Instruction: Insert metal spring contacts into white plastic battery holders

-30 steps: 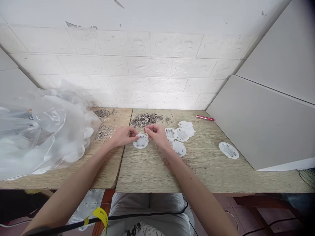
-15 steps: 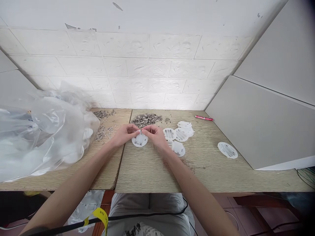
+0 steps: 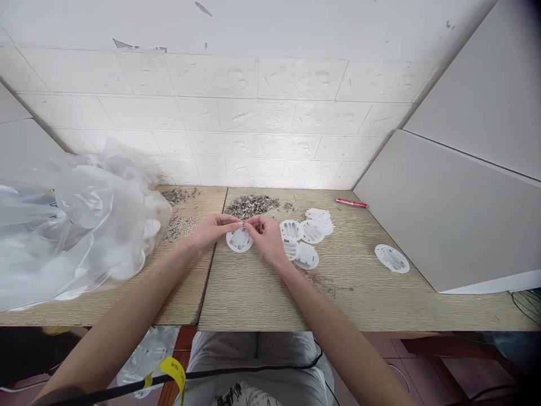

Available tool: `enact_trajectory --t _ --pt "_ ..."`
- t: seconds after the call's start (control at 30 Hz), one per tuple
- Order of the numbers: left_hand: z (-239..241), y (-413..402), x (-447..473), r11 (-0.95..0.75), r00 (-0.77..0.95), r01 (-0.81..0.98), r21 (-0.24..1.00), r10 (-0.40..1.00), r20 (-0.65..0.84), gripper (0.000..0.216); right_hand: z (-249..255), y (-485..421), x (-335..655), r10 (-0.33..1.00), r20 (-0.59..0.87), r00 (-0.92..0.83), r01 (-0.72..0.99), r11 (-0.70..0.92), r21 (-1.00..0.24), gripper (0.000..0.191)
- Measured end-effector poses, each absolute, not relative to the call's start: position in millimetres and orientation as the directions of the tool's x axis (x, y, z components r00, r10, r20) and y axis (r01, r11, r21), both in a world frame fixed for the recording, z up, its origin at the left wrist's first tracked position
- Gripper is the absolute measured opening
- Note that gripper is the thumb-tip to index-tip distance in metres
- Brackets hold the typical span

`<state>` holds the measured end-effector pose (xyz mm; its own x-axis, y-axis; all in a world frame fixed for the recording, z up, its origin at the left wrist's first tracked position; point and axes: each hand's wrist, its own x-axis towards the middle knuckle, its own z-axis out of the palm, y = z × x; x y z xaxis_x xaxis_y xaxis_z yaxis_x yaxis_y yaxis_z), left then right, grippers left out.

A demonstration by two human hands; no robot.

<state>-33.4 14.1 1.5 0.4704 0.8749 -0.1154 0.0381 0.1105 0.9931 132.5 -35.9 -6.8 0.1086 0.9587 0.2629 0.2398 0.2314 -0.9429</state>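
A round white plastic battery holder (image 3: 239, 241), with slots and small metal pieces near its lower edge, lies on the table under both hands. My left hand (image 3: 213, 232) is closed, its thumb and forefinger gripping the holder's upper edge. At the same edge my right hand (image 3: 267, 235) pinches with thumb and fingertips. Whatever sits between those right fingertips is too small and hidden to make out. Just behind the hands rises a heap of small metal battery contacts (image 3: 253, 205). More white holders (image 3: 313, 231) lie in an overlapping group to the right of my right hand.
A large clear plastic bag (image 3: 84, 225) of white parts fills the left side. Smaller piles of metal pieces (image 3: 180, 226) lie beside it. Farther right are a red pen (image 3: 351, 203) and a single white holder (image 3: 392, 258). A brick-patterned wall and grey side panel (image 3: 456, 214) bound the table.
My right hand has turned slightly, and its fingers are more curled at the holder's upper edge. My left fingers have shifted a little along that edge. The holder stays almost in place.
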Motion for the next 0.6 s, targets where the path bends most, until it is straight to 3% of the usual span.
enact_trajectory --t 0.13,0.43,0.6 --pt "5 12 -34 0.157 0.539 -0.027 0.987 0.834 -0.118 0.034 -5 -37 134 0.958 0.259 0.124 0.25 0.222 -0.942 0.015" --pt "12 11 -39 0.051 0.705 0.019 0.999 0.708 -0.05 0.056 -6 -34 138 0.967 0.202 0.157 0.158 0.177 -0.971 0.016" --pt "8 13 -38 0.037 0.696 -0.019 0.999 0.718 -0.013 0.046 -9 -32 139 0.974 0.174 0.145 0.079 0.164 -0.983 0.02"
